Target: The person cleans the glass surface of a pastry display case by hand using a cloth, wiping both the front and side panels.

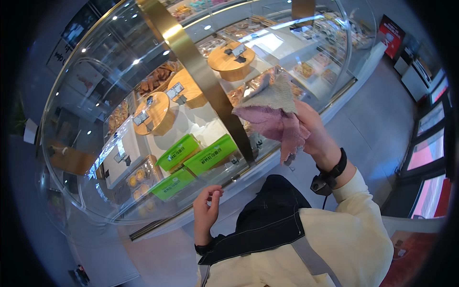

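Note:
My right hand point(313, 131) grips a cleaning cloth point(269, 114), pink on one side and grey on the other, in front of the curved glass of a bakery display case point(89, 118). The cloth is bunched, and a loose end hangs below my fingers. It overlaps the right side of a brass-coloured metal strip point(200, 75) that crosses the glass. Near the lower edge of the case is my left hand point(208, 208), with its fingers curled and no object seen in it. Whether it touches the glass or rail cannot be told.
Behind the glass are green packages point(211, 154), round wooden stands point(231, 59), a white riser point(123, 154) and packed baked goods point(141, 179). A metal rail point(172, 217) runs along the case's lower edge. Dark-framed glass doors point(426, 147) stand at the right, beyond the tiled floor point(362, 118).

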The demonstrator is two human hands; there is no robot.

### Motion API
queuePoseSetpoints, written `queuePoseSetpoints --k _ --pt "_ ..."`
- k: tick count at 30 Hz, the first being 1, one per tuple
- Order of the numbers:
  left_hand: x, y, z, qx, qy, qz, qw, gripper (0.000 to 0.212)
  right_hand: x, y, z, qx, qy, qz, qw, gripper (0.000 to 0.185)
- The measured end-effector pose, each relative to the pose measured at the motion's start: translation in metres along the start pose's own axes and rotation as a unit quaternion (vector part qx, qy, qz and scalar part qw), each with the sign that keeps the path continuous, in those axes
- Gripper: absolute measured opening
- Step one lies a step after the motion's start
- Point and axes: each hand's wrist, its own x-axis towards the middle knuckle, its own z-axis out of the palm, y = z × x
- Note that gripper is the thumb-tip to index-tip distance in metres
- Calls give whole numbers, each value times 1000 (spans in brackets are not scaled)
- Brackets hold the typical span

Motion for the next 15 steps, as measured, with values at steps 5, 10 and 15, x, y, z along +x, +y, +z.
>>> queuePoseSetpoints --k 5,10,15 --pt "11 27 29 -148 -29 5 989 18 -31 19 -36 235 132 25 963 28" --pt "33 46 60 -95 -25 27 995 19 -38 28 -64 197 187 -70 960 30" --pt "68 57 88 112 75 -53 990 20 -3 74 -95 -83 202 -381 899 26"
